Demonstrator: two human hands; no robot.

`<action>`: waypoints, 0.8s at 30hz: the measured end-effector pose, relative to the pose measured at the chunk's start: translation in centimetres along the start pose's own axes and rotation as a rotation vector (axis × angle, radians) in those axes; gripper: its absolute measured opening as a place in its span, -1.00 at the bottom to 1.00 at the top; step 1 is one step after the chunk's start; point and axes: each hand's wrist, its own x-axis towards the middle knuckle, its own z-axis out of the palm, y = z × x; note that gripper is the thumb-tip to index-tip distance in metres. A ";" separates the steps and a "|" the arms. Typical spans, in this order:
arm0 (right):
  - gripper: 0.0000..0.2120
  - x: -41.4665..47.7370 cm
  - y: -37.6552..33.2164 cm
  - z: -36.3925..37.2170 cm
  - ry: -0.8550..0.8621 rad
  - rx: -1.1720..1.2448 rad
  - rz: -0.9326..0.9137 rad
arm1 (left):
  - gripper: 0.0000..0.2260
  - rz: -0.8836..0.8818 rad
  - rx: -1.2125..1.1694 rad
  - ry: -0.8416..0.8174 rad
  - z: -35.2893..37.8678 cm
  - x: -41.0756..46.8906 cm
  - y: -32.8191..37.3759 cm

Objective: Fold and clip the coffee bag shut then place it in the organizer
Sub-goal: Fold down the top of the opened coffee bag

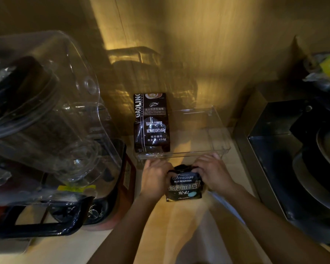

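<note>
A small black coffee bag labelled "Treasure Blue Mountain" stands on the wooden counter just in front of a clear plastic organizer. My left hand grips the bag's left upper side and my right hand grips its right upper side, fingers curled over the top. The bag's top edge is hidden under my fingers, and no clip shows. A taller dark "Gaoling" coffee bag stands upright in the organizer's left part.
A big clear-lidded appliance with a dark base and handle fills the left side. A black stove with a pan sits to the right. Wooden walls close the back. Bare counter lies between my forearms.
</note>
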 end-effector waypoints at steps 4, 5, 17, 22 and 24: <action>-0.97 -0.6 0.8 0.4 0.028 0.088 0.140 | -0.97 -0.091 -0.125 0.034 0.6 -0.7 0.3; -0.97 -0.8 0.9 0.7 0.030 0.118 0.161 | -0.96 -0.134 -0.176 0.075 1.0 -0.9 0.4; -0.82 -1.9 0.2 2.1 0.232 1.138 0.868 | -0.82 -0.902 -1.312 0.344 2.8 -2.5 0.6; -0.79 -1.8 0.7 1.5 0.197 1.056 0.809 | -0.84 -0.655 -0.962 0.159 1.5 -1.8 -0.4; -0.81 -1.7 0.8 1.5 0.168 1.004 0.775 | -0.87 -0.500 -0.661 0.061 0.5 -1.3 -0.5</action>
